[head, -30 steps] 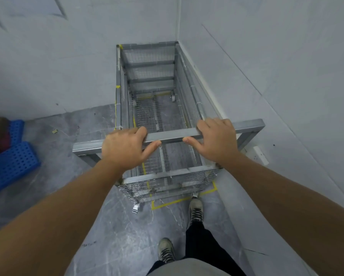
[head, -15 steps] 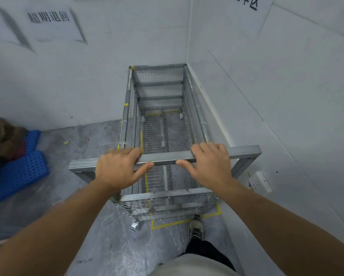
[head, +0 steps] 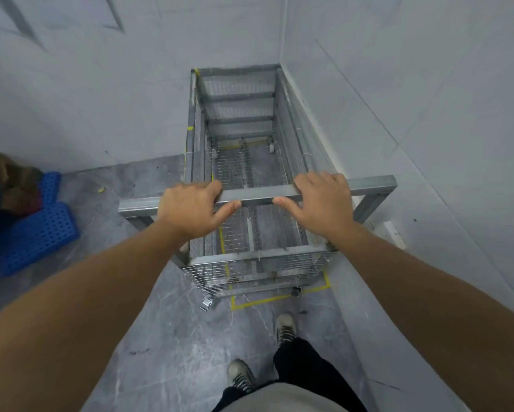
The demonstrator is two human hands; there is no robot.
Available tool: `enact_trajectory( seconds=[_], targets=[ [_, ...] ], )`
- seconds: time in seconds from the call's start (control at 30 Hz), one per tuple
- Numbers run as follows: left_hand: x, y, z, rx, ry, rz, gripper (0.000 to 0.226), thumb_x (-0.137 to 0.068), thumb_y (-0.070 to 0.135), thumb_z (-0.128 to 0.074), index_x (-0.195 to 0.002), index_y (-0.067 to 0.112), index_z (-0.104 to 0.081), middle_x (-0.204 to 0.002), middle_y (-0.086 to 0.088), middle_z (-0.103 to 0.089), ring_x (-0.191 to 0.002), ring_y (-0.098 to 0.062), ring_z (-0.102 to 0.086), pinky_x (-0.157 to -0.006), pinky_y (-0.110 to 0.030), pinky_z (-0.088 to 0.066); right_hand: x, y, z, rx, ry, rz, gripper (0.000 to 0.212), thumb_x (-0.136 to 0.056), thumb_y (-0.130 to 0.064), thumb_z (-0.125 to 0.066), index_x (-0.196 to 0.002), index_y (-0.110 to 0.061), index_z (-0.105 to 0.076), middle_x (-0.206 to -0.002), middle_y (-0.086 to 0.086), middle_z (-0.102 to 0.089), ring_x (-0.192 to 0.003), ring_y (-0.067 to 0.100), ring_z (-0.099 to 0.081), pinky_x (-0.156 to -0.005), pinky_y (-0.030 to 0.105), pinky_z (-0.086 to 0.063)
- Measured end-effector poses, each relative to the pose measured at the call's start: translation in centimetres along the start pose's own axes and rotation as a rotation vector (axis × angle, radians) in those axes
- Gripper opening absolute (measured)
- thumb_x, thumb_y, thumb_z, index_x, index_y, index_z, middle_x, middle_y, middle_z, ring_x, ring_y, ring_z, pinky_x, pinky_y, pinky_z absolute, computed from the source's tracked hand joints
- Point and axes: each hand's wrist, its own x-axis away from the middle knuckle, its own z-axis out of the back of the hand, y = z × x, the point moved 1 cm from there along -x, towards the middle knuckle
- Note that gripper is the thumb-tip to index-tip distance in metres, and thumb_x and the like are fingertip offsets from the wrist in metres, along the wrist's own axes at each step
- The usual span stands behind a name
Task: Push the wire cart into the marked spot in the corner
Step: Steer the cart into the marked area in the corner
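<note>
Wire cart (head: pixel 249 173) sits at 12 o'clock, tucked into the corner: far end against the back wall (head: pixel 101 84), long side along the side wall (head: pixel 398 99) at 2 o'clock. Handle bar (head: pixel 255 195) runs across the near end, sticking out past the basket on both sides.

Left hand (head: pixel 190 211) grips the bar left of centre, fingers (head: pixel 211 185) curled over the top, thumb underneath – clamped on the handle. Right hand (head: pixel 321 203) on the bar right of centre, fingers draped over the top, thumb pointing inward along the near edge; lies flatter than the left, contact clear, but can't tell if it's a full wrap.

Yellow floor tape (head: pixel 279 298) shows at 6 o'clock of the cart as a corner outline just behind the near end, more visible through the mesh floor. Near-left caster (head: pixel 205 303) sits outside the tape line to the left; near-right caster (head: pixel 295 291) sits just inside it.

Blue perforated pallet (head: pixel 38 236) at 9 o'clock, well apart from the cart, something brown and blurred on top. Wall socket (head: pixel 394 233) low on the side wall at 3 o'clock. Person's shoes (head: pixel 285 327) at 6 o'clock, one ahead of the other, on grey floor (head: pixel 131 322).
</note>
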Motion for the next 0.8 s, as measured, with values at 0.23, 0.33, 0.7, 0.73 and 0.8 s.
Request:
enact_trajectory(
  seconds=[0.23, 0.33, 0.7, 0.73, 0.8],
  targets=[
    [-0.1, -0.2, -0.1, -0.018, -0.048, -0.014, 0.063, -0.086, 0.078, -0.011, -0.079, 0.024, -0.042, -0.063, 0.004, -0.051, -0.052, -0.017, -0.050, -0.050, -0.030, -0.044, 0.0, 0.0, 0.1, -0.007, -0.015, 0.011, 0.070, -0.090, -0.078, -0.024, -0.089, -0.017, -0.058, -0.081, 0.003, -0.062, -0.075, 0.026, -0.055, -0.076, 0.041, -0.039],
    [-0.2, -0.2, 0.1, -0.023, -0.088, -0.008, 0.064, -0.085, 0.079, -0.009, -0.081, 0.025, -0.043, -0.066, 0.006, -0.051, -0.056, -0.016, -0.051, -0.054, -0.031, -0.046, 0.0, -0.1, 0.4, -0.005, -0.041, 0.024, 0.068, -0.090, -0.078, -0.026, -0.091, -0.018, -0.057, -0.085, 0.002, -0.063, -0.079, 0.026, -0.057, -0.077, 0.042, -0.038],
    [2.0, -5.5, 1.7, 0.117, -0.114, -0.187, 0.061, -0.083, 0.078, -0.021, -0.107, 0.028, -0.047, -0.095, 0.008, -0.059, -0.074, -0.019, -0.058, -0.062, -0.035, -0.048, -1.2, -6.7, 0.1, -0.020, -0.101, 0.094, 0.064, -0.092, -0.072, -0.019, -0.103, -0.022, -0.058, -0.096, -0.001, -0.063, -0.090, 0.026, -0.058, -0.082, 0.045, -0.038],
    [2.5, -6.6, 1.9, 0.109, -0.115, -0.190, 0.061, -0.083, 0.077, -0.022, -0.107, 0.027, -0.048, -0.095, 0.008, -0.060, -0.075, -0.021, -0.059, -0.061, -0.034, -0.046, -1.3, -7.4, 0.0, -0.018, -0.109, 0.094, 0.064, -0.092, -0.072, -0.018, -0.105, -0.023, -0.057, -0.097, -0.002, -0.063, -0.091, 0.025, -0.057, -0.082, 0.045, -0.037],
    [3.4, -8.7, 1.8, 0.102, -0.133, -0.211, 0.056, -0.086, 0.071, -0.026, -0.109, 0.025, -0.050, -0.097, 0.006, -0.062, -0.076, -0.023, -0.060, -0.061, -0.032, -0.040, -1.6, -9.2, -0.2, -0.009, -0.115, 0.086, 0.064, -0.092, -0.072, -0.017, -0.108, -0.024, -0.057, -0.099, -0.003, -0.062, -0.092, 0.024, -0.056, -0.082, 0.044, -0.035]
  ],
)
